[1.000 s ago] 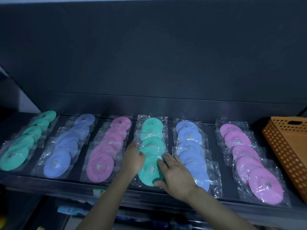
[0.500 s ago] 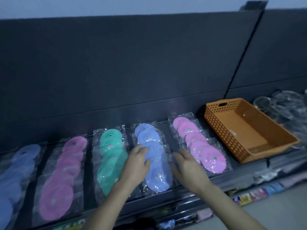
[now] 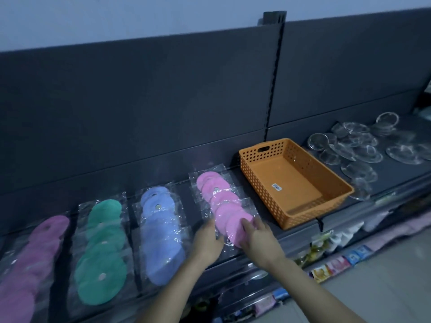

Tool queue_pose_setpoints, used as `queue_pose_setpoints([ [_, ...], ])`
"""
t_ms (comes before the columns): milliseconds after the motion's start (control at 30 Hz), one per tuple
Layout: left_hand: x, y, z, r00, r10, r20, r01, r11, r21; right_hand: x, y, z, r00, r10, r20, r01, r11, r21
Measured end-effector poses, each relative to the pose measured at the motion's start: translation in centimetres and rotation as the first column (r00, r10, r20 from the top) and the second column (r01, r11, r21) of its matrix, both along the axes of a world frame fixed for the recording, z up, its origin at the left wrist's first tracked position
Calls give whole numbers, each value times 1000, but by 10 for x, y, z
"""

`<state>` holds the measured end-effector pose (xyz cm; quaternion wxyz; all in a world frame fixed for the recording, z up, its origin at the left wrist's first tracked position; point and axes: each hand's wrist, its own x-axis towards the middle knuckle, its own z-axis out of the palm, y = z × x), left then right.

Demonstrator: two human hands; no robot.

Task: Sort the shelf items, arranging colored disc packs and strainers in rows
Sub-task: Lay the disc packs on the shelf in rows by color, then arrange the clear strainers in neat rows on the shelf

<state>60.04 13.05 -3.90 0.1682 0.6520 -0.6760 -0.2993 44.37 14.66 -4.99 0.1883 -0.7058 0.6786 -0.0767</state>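
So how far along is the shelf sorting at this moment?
Done: the green row and blue row lie in neat overlapping lines. In hand: left hand and right hand straighten the pink row beside the orange basket. Left: the clear strainers lie scattered.

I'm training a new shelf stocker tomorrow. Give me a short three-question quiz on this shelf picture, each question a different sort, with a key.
1. True or false: the orange basket holds disc packs.
2. Which row are both hands working on? A) green row B) blue row C) pink row beside the basket
3. Fill in: the clear strainers lie in a loose ____ to the right of the basket.

Key:
1. False; only a small sticker shows inside.
2. C; the left hand and right hand touch the front pack of the pink row.
3. Pile; not yet in rows.
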Motion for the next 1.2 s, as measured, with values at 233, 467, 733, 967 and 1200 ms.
queue_pose_setpoints([
  [233,-22,-1,11,994,66,84,-49,981,-189,-28,0,19,977,165,135,-149,982,-117],
  [467,-99,-24,49,999,-25,22,31,938,-346,-114,-11,70,963,208,174,-139,930,-341],
  [733,-199,-61,71,972,-228,52,233,925,-300,-246,-27,66,989,-34,145,84,933,-351],
  [967,-269,-126,67,935,-346,82,355,910,-214,-319,-67,49,981,-182,62,192,945,-266],
  [1200,-328,-189,47,851,-489,188,519,837,-171,-348,-107,9,960,52,-275,-72,996,-62],
])
